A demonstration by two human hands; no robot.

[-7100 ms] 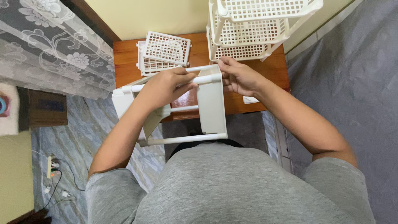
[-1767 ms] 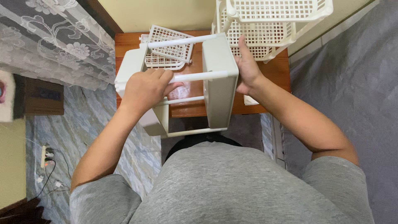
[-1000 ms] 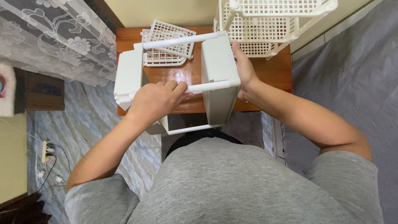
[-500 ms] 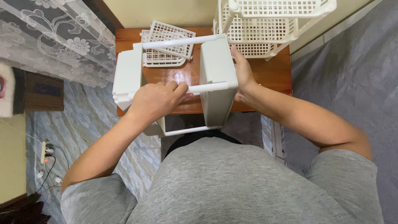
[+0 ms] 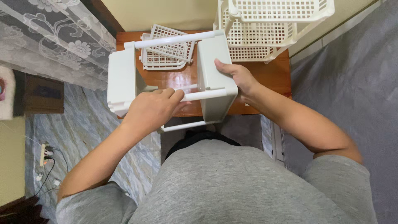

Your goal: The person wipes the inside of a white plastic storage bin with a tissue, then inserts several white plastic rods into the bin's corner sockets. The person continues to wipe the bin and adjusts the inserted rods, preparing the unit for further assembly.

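The person holds a white plastic frame (image 5: 174, 79), made of two flat side panels joined by round rods, in the air above the near edge of the brown wooden surface (image 5: 273, 79). The left hand (image 5: 151, 108) is clenched around the near top rod (image 5: 203, 94), fingers curled over it close to the left panel (image 5: 121, 81). The right hand (image 5: 236, 79) grasps the right panel (image 5: 213, 70) from its outer side at 3 o'clock, thumb laid on the panel's top face; the other fingers are hidden behind it, so their grip is probably a clamp, though that cannot be seen. At 12 o'clock from the frame, two white lattice trays (image 5: 168, 47) lie stacked and skewed on the surface, partly seen through the frame. At 1 o'clock stands a tiered white lattice rack (image 5: 269, 29), just beside the right panel's far end. A lace curtain (image 5: 49, 37) hangs at 10 o'clock, above a grey marbled floor (image 5: 87, 124).
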